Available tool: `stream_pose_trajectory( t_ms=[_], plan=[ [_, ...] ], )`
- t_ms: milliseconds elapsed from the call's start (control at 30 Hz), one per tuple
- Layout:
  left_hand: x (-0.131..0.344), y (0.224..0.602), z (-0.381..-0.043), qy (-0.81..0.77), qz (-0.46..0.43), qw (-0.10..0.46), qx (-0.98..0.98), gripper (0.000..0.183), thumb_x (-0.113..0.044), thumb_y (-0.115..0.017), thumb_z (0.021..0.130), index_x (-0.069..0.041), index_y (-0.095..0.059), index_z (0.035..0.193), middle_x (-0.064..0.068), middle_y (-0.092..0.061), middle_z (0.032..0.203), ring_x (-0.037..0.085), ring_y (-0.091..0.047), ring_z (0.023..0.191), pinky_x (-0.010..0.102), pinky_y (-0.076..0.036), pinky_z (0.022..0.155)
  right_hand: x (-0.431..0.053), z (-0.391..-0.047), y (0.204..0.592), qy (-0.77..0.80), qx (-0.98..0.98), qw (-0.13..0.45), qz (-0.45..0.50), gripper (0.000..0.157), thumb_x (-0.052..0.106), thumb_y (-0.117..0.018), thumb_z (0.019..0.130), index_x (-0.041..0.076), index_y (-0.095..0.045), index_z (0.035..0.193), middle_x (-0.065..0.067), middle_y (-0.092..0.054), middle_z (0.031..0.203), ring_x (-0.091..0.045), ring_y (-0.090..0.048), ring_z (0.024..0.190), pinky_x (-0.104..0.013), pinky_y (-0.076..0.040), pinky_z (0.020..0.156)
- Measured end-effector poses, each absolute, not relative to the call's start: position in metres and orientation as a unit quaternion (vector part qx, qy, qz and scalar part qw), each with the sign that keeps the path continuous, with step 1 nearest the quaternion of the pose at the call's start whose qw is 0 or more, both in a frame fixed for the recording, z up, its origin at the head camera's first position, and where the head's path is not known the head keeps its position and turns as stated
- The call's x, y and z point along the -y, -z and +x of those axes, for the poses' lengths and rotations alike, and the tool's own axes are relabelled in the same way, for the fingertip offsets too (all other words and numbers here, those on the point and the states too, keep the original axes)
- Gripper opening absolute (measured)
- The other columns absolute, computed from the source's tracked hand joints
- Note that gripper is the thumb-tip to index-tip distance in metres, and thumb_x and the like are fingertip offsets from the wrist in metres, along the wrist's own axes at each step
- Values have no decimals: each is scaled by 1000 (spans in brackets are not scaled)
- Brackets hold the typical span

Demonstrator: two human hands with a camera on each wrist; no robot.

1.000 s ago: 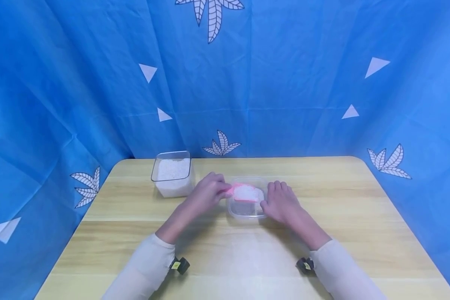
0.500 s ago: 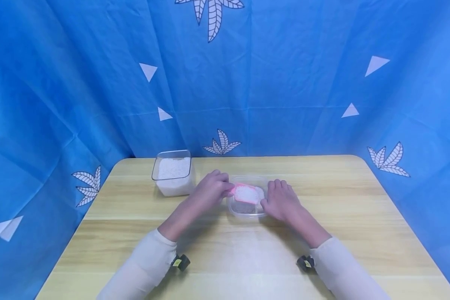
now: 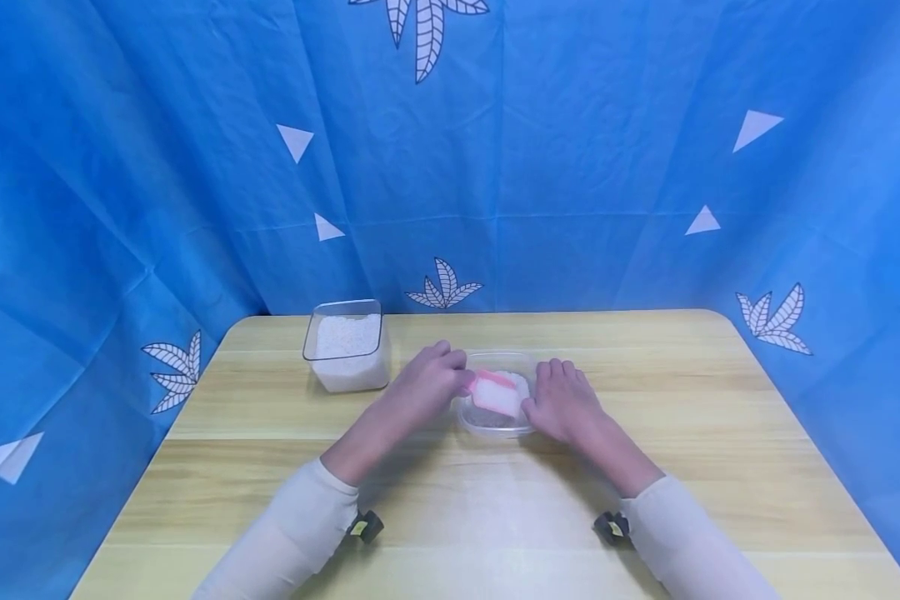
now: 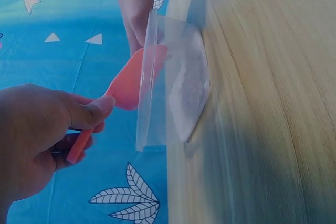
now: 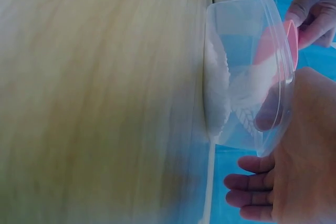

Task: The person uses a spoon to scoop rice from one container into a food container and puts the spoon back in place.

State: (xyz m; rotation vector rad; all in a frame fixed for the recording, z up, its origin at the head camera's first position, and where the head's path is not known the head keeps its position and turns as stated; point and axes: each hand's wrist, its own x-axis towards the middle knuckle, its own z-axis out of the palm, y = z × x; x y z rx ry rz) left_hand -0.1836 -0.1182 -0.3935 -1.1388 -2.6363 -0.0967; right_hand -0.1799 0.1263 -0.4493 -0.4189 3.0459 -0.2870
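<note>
Left grip (image 3: 431, 379): fingers and thumb pinch the handle of the pink scoop (image 3: 495, 379), just left of the clear tub (image 3: 495, 432), which serves as landmark below.
Right grip (image 3: 567, 400): holds the right end of the tub, thumb across the rim and fingers outside the wall, pointing down.
Scoop from left grip: directly ahead of the pinch, to its right, with the bowl reaching over the tub's left side; the left wrist view shows the bowl dipping past the rim.
Scoop's long axis: roughly crosswise, from the handle at the tub's left to the bowl above its middle, dropping towards the bowl end.
Nearer hand: the left, in contact with the scoop; the right is across the tub from it, apart from the bowl.
Key relation: in my judgement, the bowl's lip against the tub's rim matters most, since the lip sits inside the rim, over the tub's floor.
White grains (image 3: 497, 398): a load in the scoop bowl, and more spread across the tub's floor; whether any are falling from the lip is hard to tell.
Deep container (image 3: 345, 358): left of the tub and slightly beyond it, well filled with similar white grains.
Counter (image 3: 450, 500): wood-patterned, under the tub.
Blue cloth (image 3: 592, 167): hangs beyond the tub, printed with leaves and triangles.
</note>
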Motion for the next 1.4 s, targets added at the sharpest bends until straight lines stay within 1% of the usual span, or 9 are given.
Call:
stream_pose_trajectory(
  t_ms=[133, 233, 400, 533, 667, 1000, 1167, 1267, 1400],
  plan=[
    [118, 394, -183, 12, -400, 154, 903, 28, -2, -70, 84, -20, -78, 102, -4, -59, 83, 15, -41, 79, 26, -39, 70, -126, -180, 448, 96, -986, 27, -135, 37, 32, -48, 89, -2, -49, 104, -13, -46, 94, -29, -43, 90, -41, -39, 79],
    [118, 393, -183, 9, -408, 162, 898, 32, 3, -67, 83, -20, -78, 103, -4, -60, 85, 15, -42, 81, 26, -38, 71, -126, -179, 448, 96, -986, 28, -134, 37, 31, -48, 89, -3, -49, 104, -13, -46, 94, -29, -43, 90, -41, -39, 79],
    [117, 391, -182, 1, -416, 165, 894, 35, 4, -65, 84, -19, -76, 108, -3, -63, 92, 15, -43, 85, 27, -40, 75, -126, -179, 449, 92, -987, 27, -131, 37, 32, -48, 89, -2, -48, 105, -13, -46, 94, -30, -43, 90, -40, -38, 79],
    [116, 387, -181, -8, -418, 161, 894, 34, 4, -64, 86, -18, -76, 110, -2, -64, 97, 15, -44, 87, 27, -41, 78, -126, -180, 449, 91, -987, 28, -130, 41, 34, -49, 88, -3, -49, 107, -13, -46, 95, -30, -43, 92, -42, -39, 80],
    [115, 385, -180, -17, -422, 165, 891, 31, 0, -66, 87, -18, -75, 111, -2, -65, 99, 15, -44, 88, 26, -41, 77, -125, -179, 448, 87, -987, 31, -130, 43, 35, -50, 89, -3, -49, 109, -13, -47, 96, -30, -43, 93, -42, -39, 81],
    [114, 379, -178, -34, -434, 175, 883, 29, -7, -72, 86, -17, -74, 113, -1, -66, 101, 15, -47, 90, 27, -41, 77, -124, -177, 447, 88, -987, 31, -131, 43, 35, -51, 89, -3, -49, 109, -13, -47, 95, -28, -43, 90, -40, -40, 79],
    [117, 373, -176, -22, -430, 180, 884, 31, -2, -71, 85, -18, -75, 112, -1, -66, 99, 16, -47, 89, 27, -41, 77, -124, -177, 447, 86, -987, 35, -131, 44, 36, -51, 89, -3, -49, 110, -13, -47, 96, -28, -43, 90, -40, -40, 79],
    [121, 368, -175, 2, -422, 183, 888, 35, 3, -69, 82, -18, -76, 109, -2, -63, 92, 15, -45, 86, 26, -40, 75, -124, -178, 447, 87, -987, 38, -132, 44, 35, -50, 89, -3, -49, 111, -12, -47, 96, -27, -43, 90, -41, -40, 79],
    [129, 362, -173, 29, -406, 191, 893, 34, 3, -72, 81, -18, -77, 107, -3, -57, 85, 14, -42, 82, 26, -37, 72, -124, -178, 446, 85, -986, 39, -134, 45, 35, -49, 90, -4, -49, 112, -13, -47, 97, -28, -43, 91, -42, -41, 81]
  ],
)
